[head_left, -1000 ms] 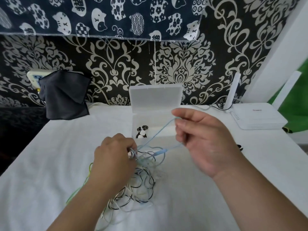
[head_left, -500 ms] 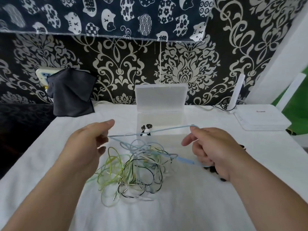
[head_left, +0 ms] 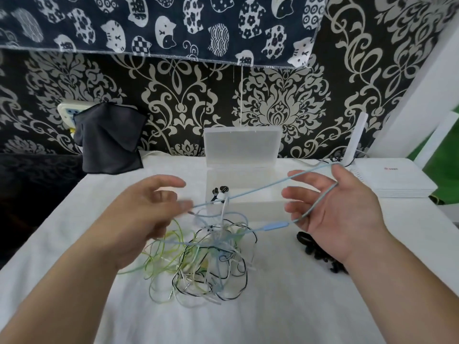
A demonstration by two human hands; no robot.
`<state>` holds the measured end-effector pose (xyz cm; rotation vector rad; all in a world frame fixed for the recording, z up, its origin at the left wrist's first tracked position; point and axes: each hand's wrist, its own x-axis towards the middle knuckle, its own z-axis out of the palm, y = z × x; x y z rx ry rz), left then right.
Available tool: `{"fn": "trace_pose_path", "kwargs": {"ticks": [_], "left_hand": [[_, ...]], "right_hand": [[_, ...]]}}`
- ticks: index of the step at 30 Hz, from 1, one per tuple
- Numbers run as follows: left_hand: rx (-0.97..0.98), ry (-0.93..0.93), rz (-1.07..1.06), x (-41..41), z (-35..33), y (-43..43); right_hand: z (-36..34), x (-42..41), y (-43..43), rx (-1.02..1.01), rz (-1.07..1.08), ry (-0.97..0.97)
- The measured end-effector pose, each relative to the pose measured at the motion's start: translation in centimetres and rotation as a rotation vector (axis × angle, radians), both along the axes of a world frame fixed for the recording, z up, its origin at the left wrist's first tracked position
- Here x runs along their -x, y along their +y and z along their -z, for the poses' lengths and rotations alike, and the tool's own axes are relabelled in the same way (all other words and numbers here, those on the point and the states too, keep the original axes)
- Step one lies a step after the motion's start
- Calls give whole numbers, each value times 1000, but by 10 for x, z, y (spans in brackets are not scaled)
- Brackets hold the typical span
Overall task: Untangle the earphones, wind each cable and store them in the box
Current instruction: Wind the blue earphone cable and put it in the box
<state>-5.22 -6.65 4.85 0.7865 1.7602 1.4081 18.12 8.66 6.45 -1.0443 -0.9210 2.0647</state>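
Observation:
A tangle of green, black, white and blue earphone cables (head_left: 206,259) lies on the white tablecloth (head_left: 285,306) in front of me. Behind it stands the translucent box (head_left: 260,207), lid up, with a black-and-white earphone pair (head_left: 221,191) inside. A light blue cable (head_left: 260,188) runs taut from my left hand (head_left: 144,214), which pinches its end at the blurred fingertips, to my right hand (head_left: 342,212). There it loops round the spread, straight fingers and drops past its inline remote (head_left: 273,225) into the tangle.
Small black items (head_left: 315,247) lie on the cloth beneath my right wrist. A white router (head_left: 402,180) sits at the back right, and a dark cloth (head_left: 109,142) hangs at the back left. Patterned wall fabric stands close behind the box.
My right hand rose, turned palm up and spread its fingers, and the blue cable now loops round it. My left hand shifted right, toward the box, still holding the cable's end.

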Motion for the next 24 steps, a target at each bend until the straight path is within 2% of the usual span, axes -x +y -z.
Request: {"fn": "trace_pose_path", "kwargs": {"ticks": [2, 3, 4, 5, 6, 7, 9, 10, 12, 14, 16, 19, 21, 24], "left_hand": [[168, 550, 42, 2, 5, -2], [205, 720, -40, 4, 7, -1], [198, 789, -154, 6, 11, 0], [160, 747, -280, 8, 14, 1], [78, 550, -404, 11, 14, 3], [-11, 238, -484, 11, 11, 5], [-118, -411, -471, 9, 4, 7], [-95, -581, -427, 10, 0, 5], [-69, -688, -395, 15, -3, 3], [-117, -560, -490, 21, -3, -1], [-120, -258, -646, 29, -3, -6], [60, 241, -824, 37, 0, -17], [184, 525, -835, 43, 3, -19], [242, 777, -754, 34, -1, -17]], "right_hand": [[1, 0, 1, 1, -27, -45], [2, 0, 1, -10, -56, -80], [2, 0, 1, -35, -92, -127], [2, -1, 1, -83, -122, -193], [1, -2, 1, -162, -139, -278], [0, -3, 0, -273, -152, -381], [0, -6, -1, -548, -211, -601], [0, -8, -2, -678, -279, -694], [0, -11, -3, -857, -467, -850], [2, -14, -1, -963, -606, -1035], [5, -17, 4, -1018, -609, -1148], [7, -20, 11, -996, -495, -1192], [6, -20, 11, -989, -430, -1205], [3, -15, 7, -956, -209, -1087]]}}
